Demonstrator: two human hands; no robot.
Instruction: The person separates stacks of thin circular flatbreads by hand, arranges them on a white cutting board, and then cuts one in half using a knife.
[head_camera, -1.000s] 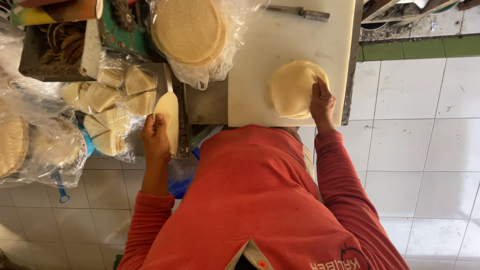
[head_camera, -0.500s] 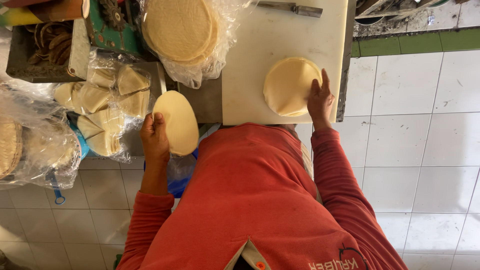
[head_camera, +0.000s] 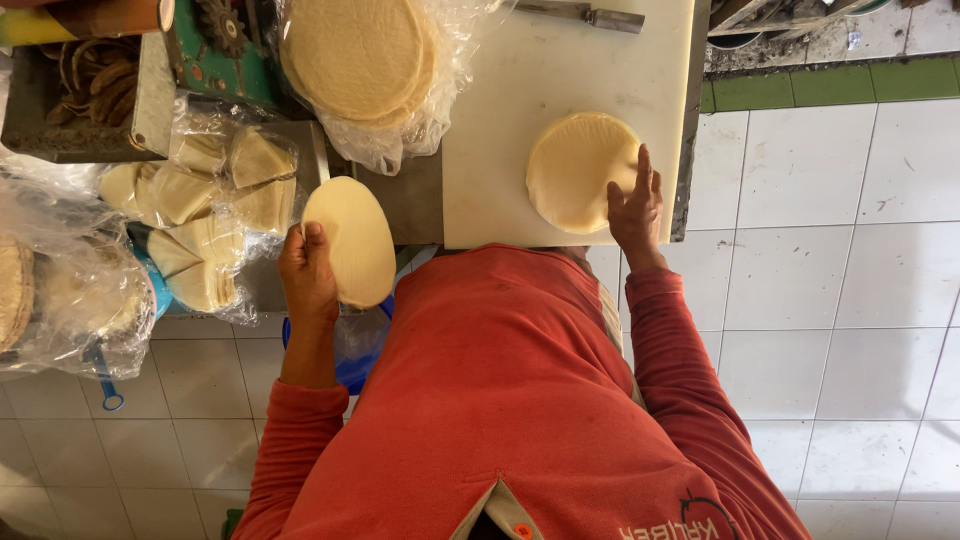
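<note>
White board (head_camera: 520, 120) lies on the counter with a round dough stack (head_camera: 578, 170) on it. The right hand (head_camera: 635, 205) rests flat and open on the stack's edge. A clear bag (head_camera: 440, 90) beside the board holds more flat rounds (head_camera: 355, 55). Another bag (head_camera: 235, 135) holds folded wedges (head_camera: 195, 230). The left hand (head_camera: 308, 275) pinches one thin round (head_camera: 350, 240), held up off the counter, its long way running up and down, face toward the camera.
</note>
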